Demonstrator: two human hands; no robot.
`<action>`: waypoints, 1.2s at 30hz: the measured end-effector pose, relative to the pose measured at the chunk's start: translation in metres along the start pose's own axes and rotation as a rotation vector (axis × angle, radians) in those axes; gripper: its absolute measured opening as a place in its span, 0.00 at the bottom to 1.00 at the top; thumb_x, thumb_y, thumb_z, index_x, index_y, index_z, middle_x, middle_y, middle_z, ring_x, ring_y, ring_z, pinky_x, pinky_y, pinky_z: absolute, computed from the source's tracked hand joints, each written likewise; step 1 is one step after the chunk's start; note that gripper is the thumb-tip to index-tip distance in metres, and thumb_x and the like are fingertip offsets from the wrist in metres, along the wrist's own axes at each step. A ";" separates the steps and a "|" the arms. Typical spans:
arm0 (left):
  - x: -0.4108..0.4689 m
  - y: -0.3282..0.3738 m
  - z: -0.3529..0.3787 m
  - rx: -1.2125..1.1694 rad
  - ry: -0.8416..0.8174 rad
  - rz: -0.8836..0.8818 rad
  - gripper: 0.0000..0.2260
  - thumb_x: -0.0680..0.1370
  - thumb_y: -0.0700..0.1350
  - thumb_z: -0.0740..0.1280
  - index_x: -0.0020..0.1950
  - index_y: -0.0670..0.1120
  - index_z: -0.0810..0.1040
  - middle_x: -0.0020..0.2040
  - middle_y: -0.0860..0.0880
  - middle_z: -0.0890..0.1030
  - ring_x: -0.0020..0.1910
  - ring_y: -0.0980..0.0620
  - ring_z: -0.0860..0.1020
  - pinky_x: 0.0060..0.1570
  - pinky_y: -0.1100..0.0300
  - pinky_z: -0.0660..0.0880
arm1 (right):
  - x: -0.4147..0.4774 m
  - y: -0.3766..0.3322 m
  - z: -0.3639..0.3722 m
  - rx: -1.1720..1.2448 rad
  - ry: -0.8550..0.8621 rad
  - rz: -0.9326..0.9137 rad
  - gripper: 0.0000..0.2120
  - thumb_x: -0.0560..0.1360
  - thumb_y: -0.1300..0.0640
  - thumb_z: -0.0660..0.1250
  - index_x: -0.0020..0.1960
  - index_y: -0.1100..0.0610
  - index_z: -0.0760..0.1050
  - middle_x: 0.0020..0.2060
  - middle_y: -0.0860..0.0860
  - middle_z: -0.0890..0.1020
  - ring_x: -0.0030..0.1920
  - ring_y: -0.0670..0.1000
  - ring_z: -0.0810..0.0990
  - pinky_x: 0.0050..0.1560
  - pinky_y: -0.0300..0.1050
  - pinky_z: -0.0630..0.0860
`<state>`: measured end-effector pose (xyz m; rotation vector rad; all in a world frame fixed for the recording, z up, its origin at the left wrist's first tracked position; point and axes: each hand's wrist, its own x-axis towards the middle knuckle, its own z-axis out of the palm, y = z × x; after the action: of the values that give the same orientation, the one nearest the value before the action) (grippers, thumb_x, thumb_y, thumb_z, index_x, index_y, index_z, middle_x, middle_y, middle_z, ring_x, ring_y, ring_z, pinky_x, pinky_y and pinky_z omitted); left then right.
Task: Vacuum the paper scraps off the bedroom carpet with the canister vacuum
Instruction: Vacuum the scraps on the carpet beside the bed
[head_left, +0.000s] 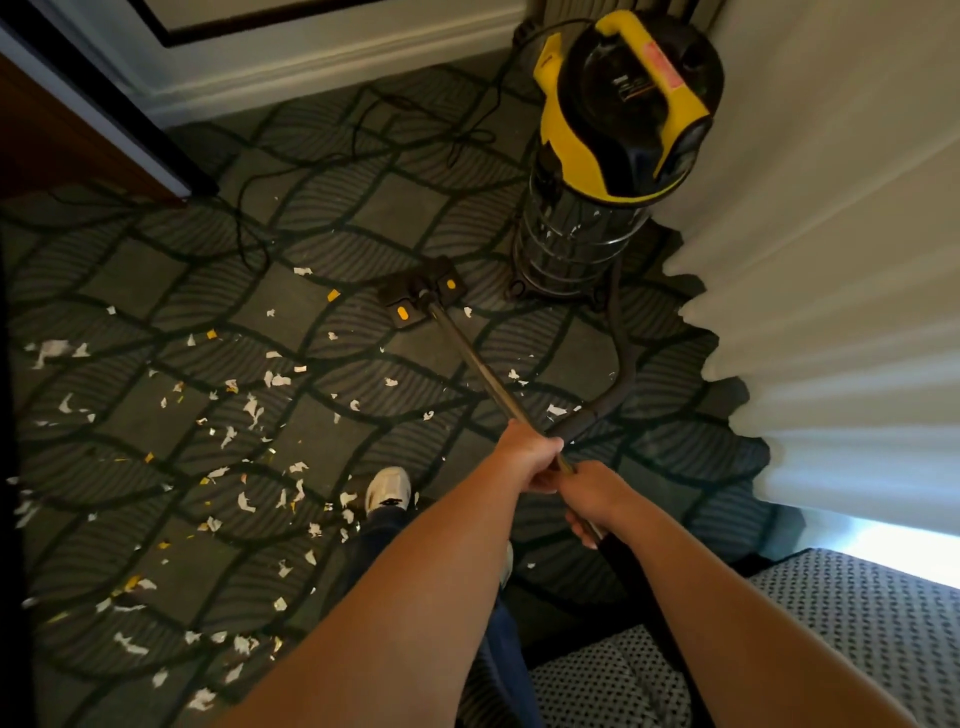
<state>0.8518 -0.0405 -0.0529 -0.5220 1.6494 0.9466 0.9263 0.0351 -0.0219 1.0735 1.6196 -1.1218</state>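
Observation:
The yellow and black canister vacuum stands upright at the top right, beside the curtain. Its dark hose curves down to the metal wand. My left hand grips the wand higher up, and my right hand grips it just behind. The black floor head with yellow spots rests flat on the patterned carpet. White and yellow paper scraps lie scattered left of and below the floor head.
A black power cord loops over the carpet toward the white baseboard. A pale pleated curtain hangs at right. Dark wooden furniture sits top left. A patterned upholstered seat is bottom right. My white shoe is below the wand.

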 end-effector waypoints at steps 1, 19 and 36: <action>-0.002 0.005 0.006 -0.037 -0.024 -0.014 0.19 0.78 0.43 0.67 0.66 0.41 0.68 0.54 0.42 0.78 0.39 0.48 0.79 0.28 0.55 0.79 | -0.001 0.000 -0.011 -0.032 0.000 0.005 0.18 0.80 0.48 0.61 0.48 0.64 0.74 0.29 0.56 0.76 0.26 0.52 0.73 0.29 0.44 0.72; 0.022 0.188 0.073 -0.029 0.001 -0.092 0.10 0.79 0.41 0.63 0.40 0.39 0.73 0.49 0.36 0.81 0.33 0.47 0.78 0.46 0.52 0.81 | 0.031 -0.079 -0.210 -0.175 -0.102 0.092 0.16 0.77 0.48 0.65 0.51 0.62 0.74 0.29 0.55 0.73 0.26 0.51 0.70 0.27 0.39 0.68; 0.028 0.272 0.226 -0.373 0.075 -0.140 0.05 0.77 0.41 0.63 0.43 0.39 0.74 0.41 0.40 0.78 0.46 0.40 0.82 0.49 0.48 0.81 | 0.058 -0.058 -0.392 -0.683 -0.211 -0.037 0.20 0.80 0.44 0.59 0.50 0.61 0.77 0.30 0.58 0.77 0.23 0.53 0.73 0.29 0.46 0.73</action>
<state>0.7740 0.3031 -0.0095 -0.9230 1.4847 1.1473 0.7873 0.4083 0.0199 0.4620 1.6687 -0.5935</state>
